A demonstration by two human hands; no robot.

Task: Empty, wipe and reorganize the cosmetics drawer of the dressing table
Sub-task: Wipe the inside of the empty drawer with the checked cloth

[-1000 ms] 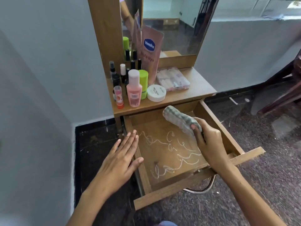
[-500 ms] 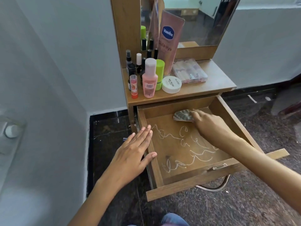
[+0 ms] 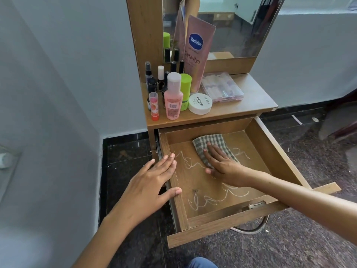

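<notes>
The wooden drawer (image 3: 274, 151) of the dressing table stands pulled out, with white powdery squiggles (image 3: 212, 198) over its bare floor. A checked cloth (image 3: 214, 144) lies flat on the drawer floor near the back. My right hand (image 3: 222, 163) presses flat on the cloth, fingers spread. My left hand (image 3: 152, 182) rests on the drawer's left wall, thumb over the rim. The cosmetics stand on the tabletop (image 3: 257, 101): a pink bottle (image 3: 173, 96), a green tube (image 3: 185, 89), a white jar (image 3: 200, 103), a Vaseline tube (image 3: 197, 55), a clear case (image 3: 222, 87).
A mirror (image 3: 231, 26) rises behind the tabletop. Small dark spray bottles (image 3: 150, 80) and a lip balm (image 3: 154, 106) crowd the table's left side. A grey wall (image 3: 48, 93) runs close on the left. Dark speckled floor (image 3: 289, 244) lies around the table.
My right hand brought the bunched cloth down into the drawer, then spread it flat and now presses it nearer the middle. My left hand has closed in on the drawer's left wall.
</notes>
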